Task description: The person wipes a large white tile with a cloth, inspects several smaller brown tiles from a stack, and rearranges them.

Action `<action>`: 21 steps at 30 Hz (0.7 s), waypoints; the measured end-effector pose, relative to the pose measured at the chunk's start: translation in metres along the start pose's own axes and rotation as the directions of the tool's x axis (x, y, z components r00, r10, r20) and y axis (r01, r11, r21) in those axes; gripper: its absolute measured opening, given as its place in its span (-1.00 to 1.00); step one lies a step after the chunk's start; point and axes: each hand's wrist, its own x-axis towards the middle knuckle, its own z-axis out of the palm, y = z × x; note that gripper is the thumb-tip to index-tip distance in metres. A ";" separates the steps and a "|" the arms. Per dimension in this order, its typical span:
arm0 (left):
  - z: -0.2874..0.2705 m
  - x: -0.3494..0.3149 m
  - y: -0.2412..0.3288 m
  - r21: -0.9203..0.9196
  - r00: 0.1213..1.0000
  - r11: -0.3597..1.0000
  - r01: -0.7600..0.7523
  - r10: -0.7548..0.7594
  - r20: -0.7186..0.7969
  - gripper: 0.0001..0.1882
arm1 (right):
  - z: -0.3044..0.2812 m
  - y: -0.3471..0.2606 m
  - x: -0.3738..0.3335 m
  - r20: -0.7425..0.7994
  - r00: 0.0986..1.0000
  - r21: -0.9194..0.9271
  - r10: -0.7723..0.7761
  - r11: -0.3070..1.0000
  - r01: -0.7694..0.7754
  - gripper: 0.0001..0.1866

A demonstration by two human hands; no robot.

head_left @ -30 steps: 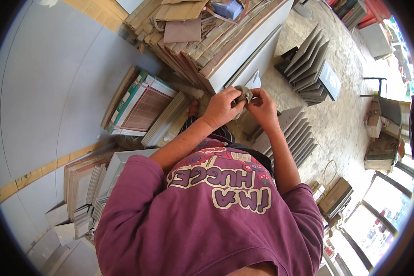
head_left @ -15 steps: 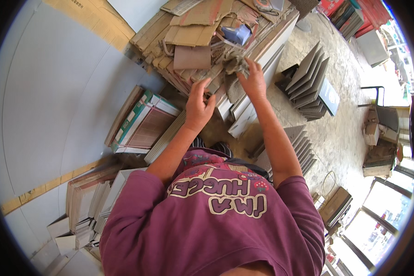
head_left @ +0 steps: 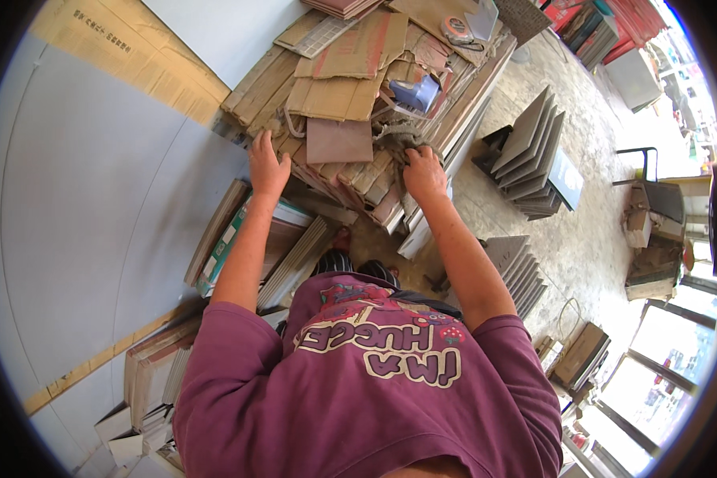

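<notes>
A tall stack of worn boxes and cardboard [head_left: 255, 99] stands in front of me. At its left edge my left hand [head_left: 269, 169] is open, fingers apart, with the fingertips at the near left corner. My right hand [head_left: 424, 174] is at the near right edge, its fingers curled on a crumpled grey rag [head_left: 400, 131] that lies across the stack. Part of the rag is hidden by that hand. Between my hands lie a brown flat piece [head_left: 338, 142] and torn cardboard sheets [head_left: 338, 97]. A blue-purple tape dispenser [head_left: 416, 94] sits beyond the rag.
An orange-and-white tape measure [head_left: 456, 30] lies toward the far end of the stack. Grey tile samples stand in a rack [head_left: 526, 151] on the floor at right. Boxed tiles [head_left: 223, 247] lean at left below large pale panels [head_left: 88, 183]. More tiles [head_left: 514, 267] stand by my right arm.
My left hand has moved left and up to the stack's left corner, its fingers spreading. My right hand has come down with the rag, which now lies flatter on the stack.
</notes>
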 end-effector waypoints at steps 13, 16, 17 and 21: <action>0.020 0.040 -0.043 0.215 0.961 0.968 -0.128 0.067 0.268 -0.40 | 0.008 0.001 0.029 0.028 0.992 -0.002 0.121 0.993 -0.121 -0.73; 0.024 0.039 -0.052 0.236 0.957 0.960 -0.152 0.082 0.280 -0.44 | 0.009 0.001 0.031 0.069 0.988 -0.011 0.140 0.990 -0.140 -0.70; 0.024 0.042 -0.050 0.246 0.955 0.957 -0.153 0.078 0.287 -0.44 | 0.009 0.002 0.031 0.082 0.985 -0.009 0.149 0.989 -0.149 -0.69; 0.022 0.043 -0.047 0.243 0.952 0.958 -0.153 0.077 0.297 -0.45 | 0.009 0.006 0.034 0.114 0.980 -0.008 0.162 0.987 -0.162 -0.67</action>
